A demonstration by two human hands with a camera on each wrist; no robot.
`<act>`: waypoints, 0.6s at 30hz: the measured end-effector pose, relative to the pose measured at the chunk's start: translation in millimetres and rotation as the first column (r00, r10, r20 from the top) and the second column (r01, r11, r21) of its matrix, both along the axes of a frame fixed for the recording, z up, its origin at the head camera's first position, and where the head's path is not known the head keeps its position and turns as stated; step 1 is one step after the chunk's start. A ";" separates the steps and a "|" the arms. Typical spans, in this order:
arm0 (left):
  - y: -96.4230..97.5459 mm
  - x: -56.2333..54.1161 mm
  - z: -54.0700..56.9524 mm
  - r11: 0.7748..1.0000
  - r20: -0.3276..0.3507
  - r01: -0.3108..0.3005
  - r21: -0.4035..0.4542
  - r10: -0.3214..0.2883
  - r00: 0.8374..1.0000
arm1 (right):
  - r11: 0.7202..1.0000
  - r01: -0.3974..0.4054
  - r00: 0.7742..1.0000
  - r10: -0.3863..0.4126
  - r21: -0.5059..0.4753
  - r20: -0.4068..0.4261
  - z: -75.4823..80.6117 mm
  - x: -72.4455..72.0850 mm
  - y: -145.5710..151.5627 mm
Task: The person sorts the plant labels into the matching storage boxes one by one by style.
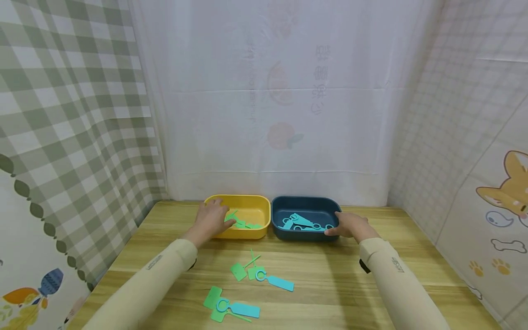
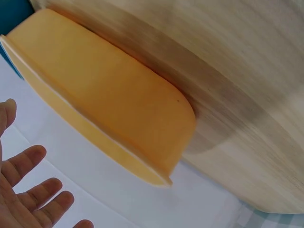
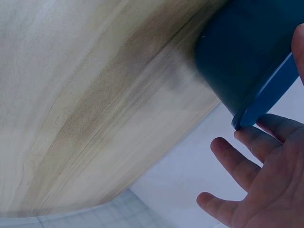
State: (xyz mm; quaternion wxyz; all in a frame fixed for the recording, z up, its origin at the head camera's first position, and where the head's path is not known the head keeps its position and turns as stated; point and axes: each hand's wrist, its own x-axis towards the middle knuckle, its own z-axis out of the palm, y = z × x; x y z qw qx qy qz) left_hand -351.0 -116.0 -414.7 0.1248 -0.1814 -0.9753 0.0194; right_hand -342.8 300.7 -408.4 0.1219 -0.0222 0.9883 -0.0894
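My left hand [image 1: 211, 217], fingers spread and fairly straight, hovers over the left side of a yellow bin [image 1: 260, 233]. The left wrist view shows those fingers apart from the bin's rim. Green plastic tags with thin stems [image 1: 240, 223] lie inside it. At the right end of a dark blue bin [image 1: 305, 236] is my right hand [image 1: 350, 225], its fingers extended. In the right wrist view, fingertips [image 3: 244, 135] are at the bin's rim; firm contact is hard to tell. Light blue ring-ended tags [image 1: 303, 221] lie in that bin.
On the wooden table [image 1: 313, 279], two green tags [image 1: 238, 271] lie beside a blue ring tag [image 1: 281, 283]. Nearer, another blue ring tag [image 1: 245, 310] overlaps green tags [image 1: 212, 295]. A white curtain [image 1: 231, 137] hangs behind the bins, with checked cloth [image 1: 82, 91] at left.
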 end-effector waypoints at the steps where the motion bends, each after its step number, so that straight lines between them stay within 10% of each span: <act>1: 1.1 1.8 0.5 1.000 0.000 0.008 0.005 -0.008 1.000 | 1.000 0.001 1.000 -0.001 0.001 0.001 0.1 0.1 -0.1; 18: 10.8 29.6 -3.3 0.992 0.000 0.129 0.000 -0.129 0.992 | 1.000 -0.006 1.000 0.006 -0.001 -0.001 -0.1 -0.9 0.6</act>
